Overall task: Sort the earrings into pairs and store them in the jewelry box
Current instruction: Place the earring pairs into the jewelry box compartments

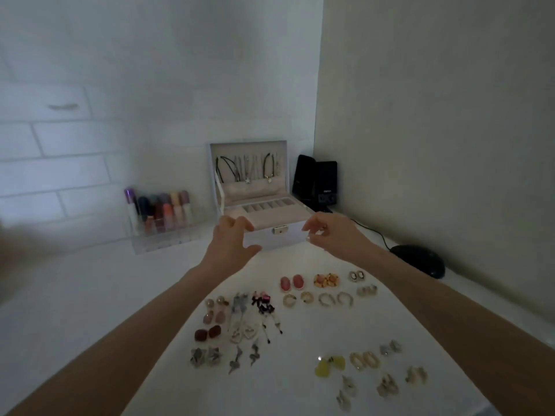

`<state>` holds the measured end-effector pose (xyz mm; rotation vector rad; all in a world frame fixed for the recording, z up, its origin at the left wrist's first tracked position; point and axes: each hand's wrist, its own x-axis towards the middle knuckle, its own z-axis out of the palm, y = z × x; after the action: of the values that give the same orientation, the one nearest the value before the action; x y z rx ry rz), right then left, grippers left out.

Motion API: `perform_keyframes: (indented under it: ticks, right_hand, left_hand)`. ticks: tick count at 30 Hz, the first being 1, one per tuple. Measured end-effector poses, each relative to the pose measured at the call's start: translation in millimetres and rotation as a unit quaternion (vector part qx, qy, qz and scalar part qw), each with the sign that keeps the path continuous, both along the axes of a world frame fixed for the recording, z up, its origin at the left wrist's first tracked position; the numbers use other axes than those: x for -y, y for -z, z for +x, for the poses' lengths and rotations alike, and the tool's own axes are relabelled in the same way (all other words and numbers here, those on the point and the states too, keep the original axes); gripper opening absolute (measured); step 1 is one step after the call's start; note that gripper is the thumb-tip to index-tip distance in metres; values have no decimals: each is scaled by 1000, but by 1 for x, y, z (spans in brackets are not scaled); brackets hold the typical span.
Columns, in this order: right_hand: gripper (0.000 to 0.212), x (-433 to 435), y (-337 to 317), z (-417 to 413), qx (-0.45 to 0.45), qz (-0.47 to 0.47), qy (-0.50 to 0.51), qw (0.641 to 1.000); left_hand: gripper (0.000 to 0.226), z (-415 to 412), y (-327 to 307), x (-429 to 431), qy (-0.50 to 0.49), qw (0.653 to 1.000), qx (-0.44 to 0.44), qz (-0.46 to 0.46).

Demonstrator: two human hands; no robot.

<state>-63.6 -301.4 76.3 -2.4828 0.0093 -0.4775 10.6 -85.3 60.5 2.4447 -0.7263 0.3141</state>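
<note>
White box [282, 241] front is where both of my hands meet. My left hand [231, 238] grips its front left corner, with the fingers curled over the top edge and the thumb spread below against the front face. My right hand [330, 232] is at the front right corner with its fingers curled. Whether they actually pinch the corner or only come close to it, I cannot tell from this view.

The box stands open at the back of the table [90, 295] against the wall. Its lid [249, 147] is upright and necklaces [223, 169] hang inside it. The pink lining shows a row of small compartments.

The earrings [295, 282] lie on the table nearer to me, between and below my forearms. They are laid out two by two: pink ovals, hoops, dark red studs, yellow drops and long dangling ones.

Left of the box is a clear organiser [168, 240] holding coloured bottles [163, 211]. To the right are black speakers [318, 181], and further right is a black mouse [420, 259].
</note>
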Motion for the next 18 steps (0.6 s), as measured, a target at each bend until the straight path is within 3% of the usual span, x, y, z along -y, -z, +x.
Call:
perform_keyframes:
  ticks: [6,9,14,18]
  right_hand:
    - [51,22,19,74,-68,-42,50,996]
    - [65,29,28,95,-85,-3,89,992]
    - [52,36,38,109,-76,76,131,985]
    - [38,39,40,111,-31,104,136,985]
  left_hand:
    - [52,44,17,10,-86,992,-79,-52]
    - [54,60,21,12,-104,988,-102,-59]
    - [32,71,26,13,-105,986,-92,-92]
    - [32,71,25,17,-106,986,-62,-117]
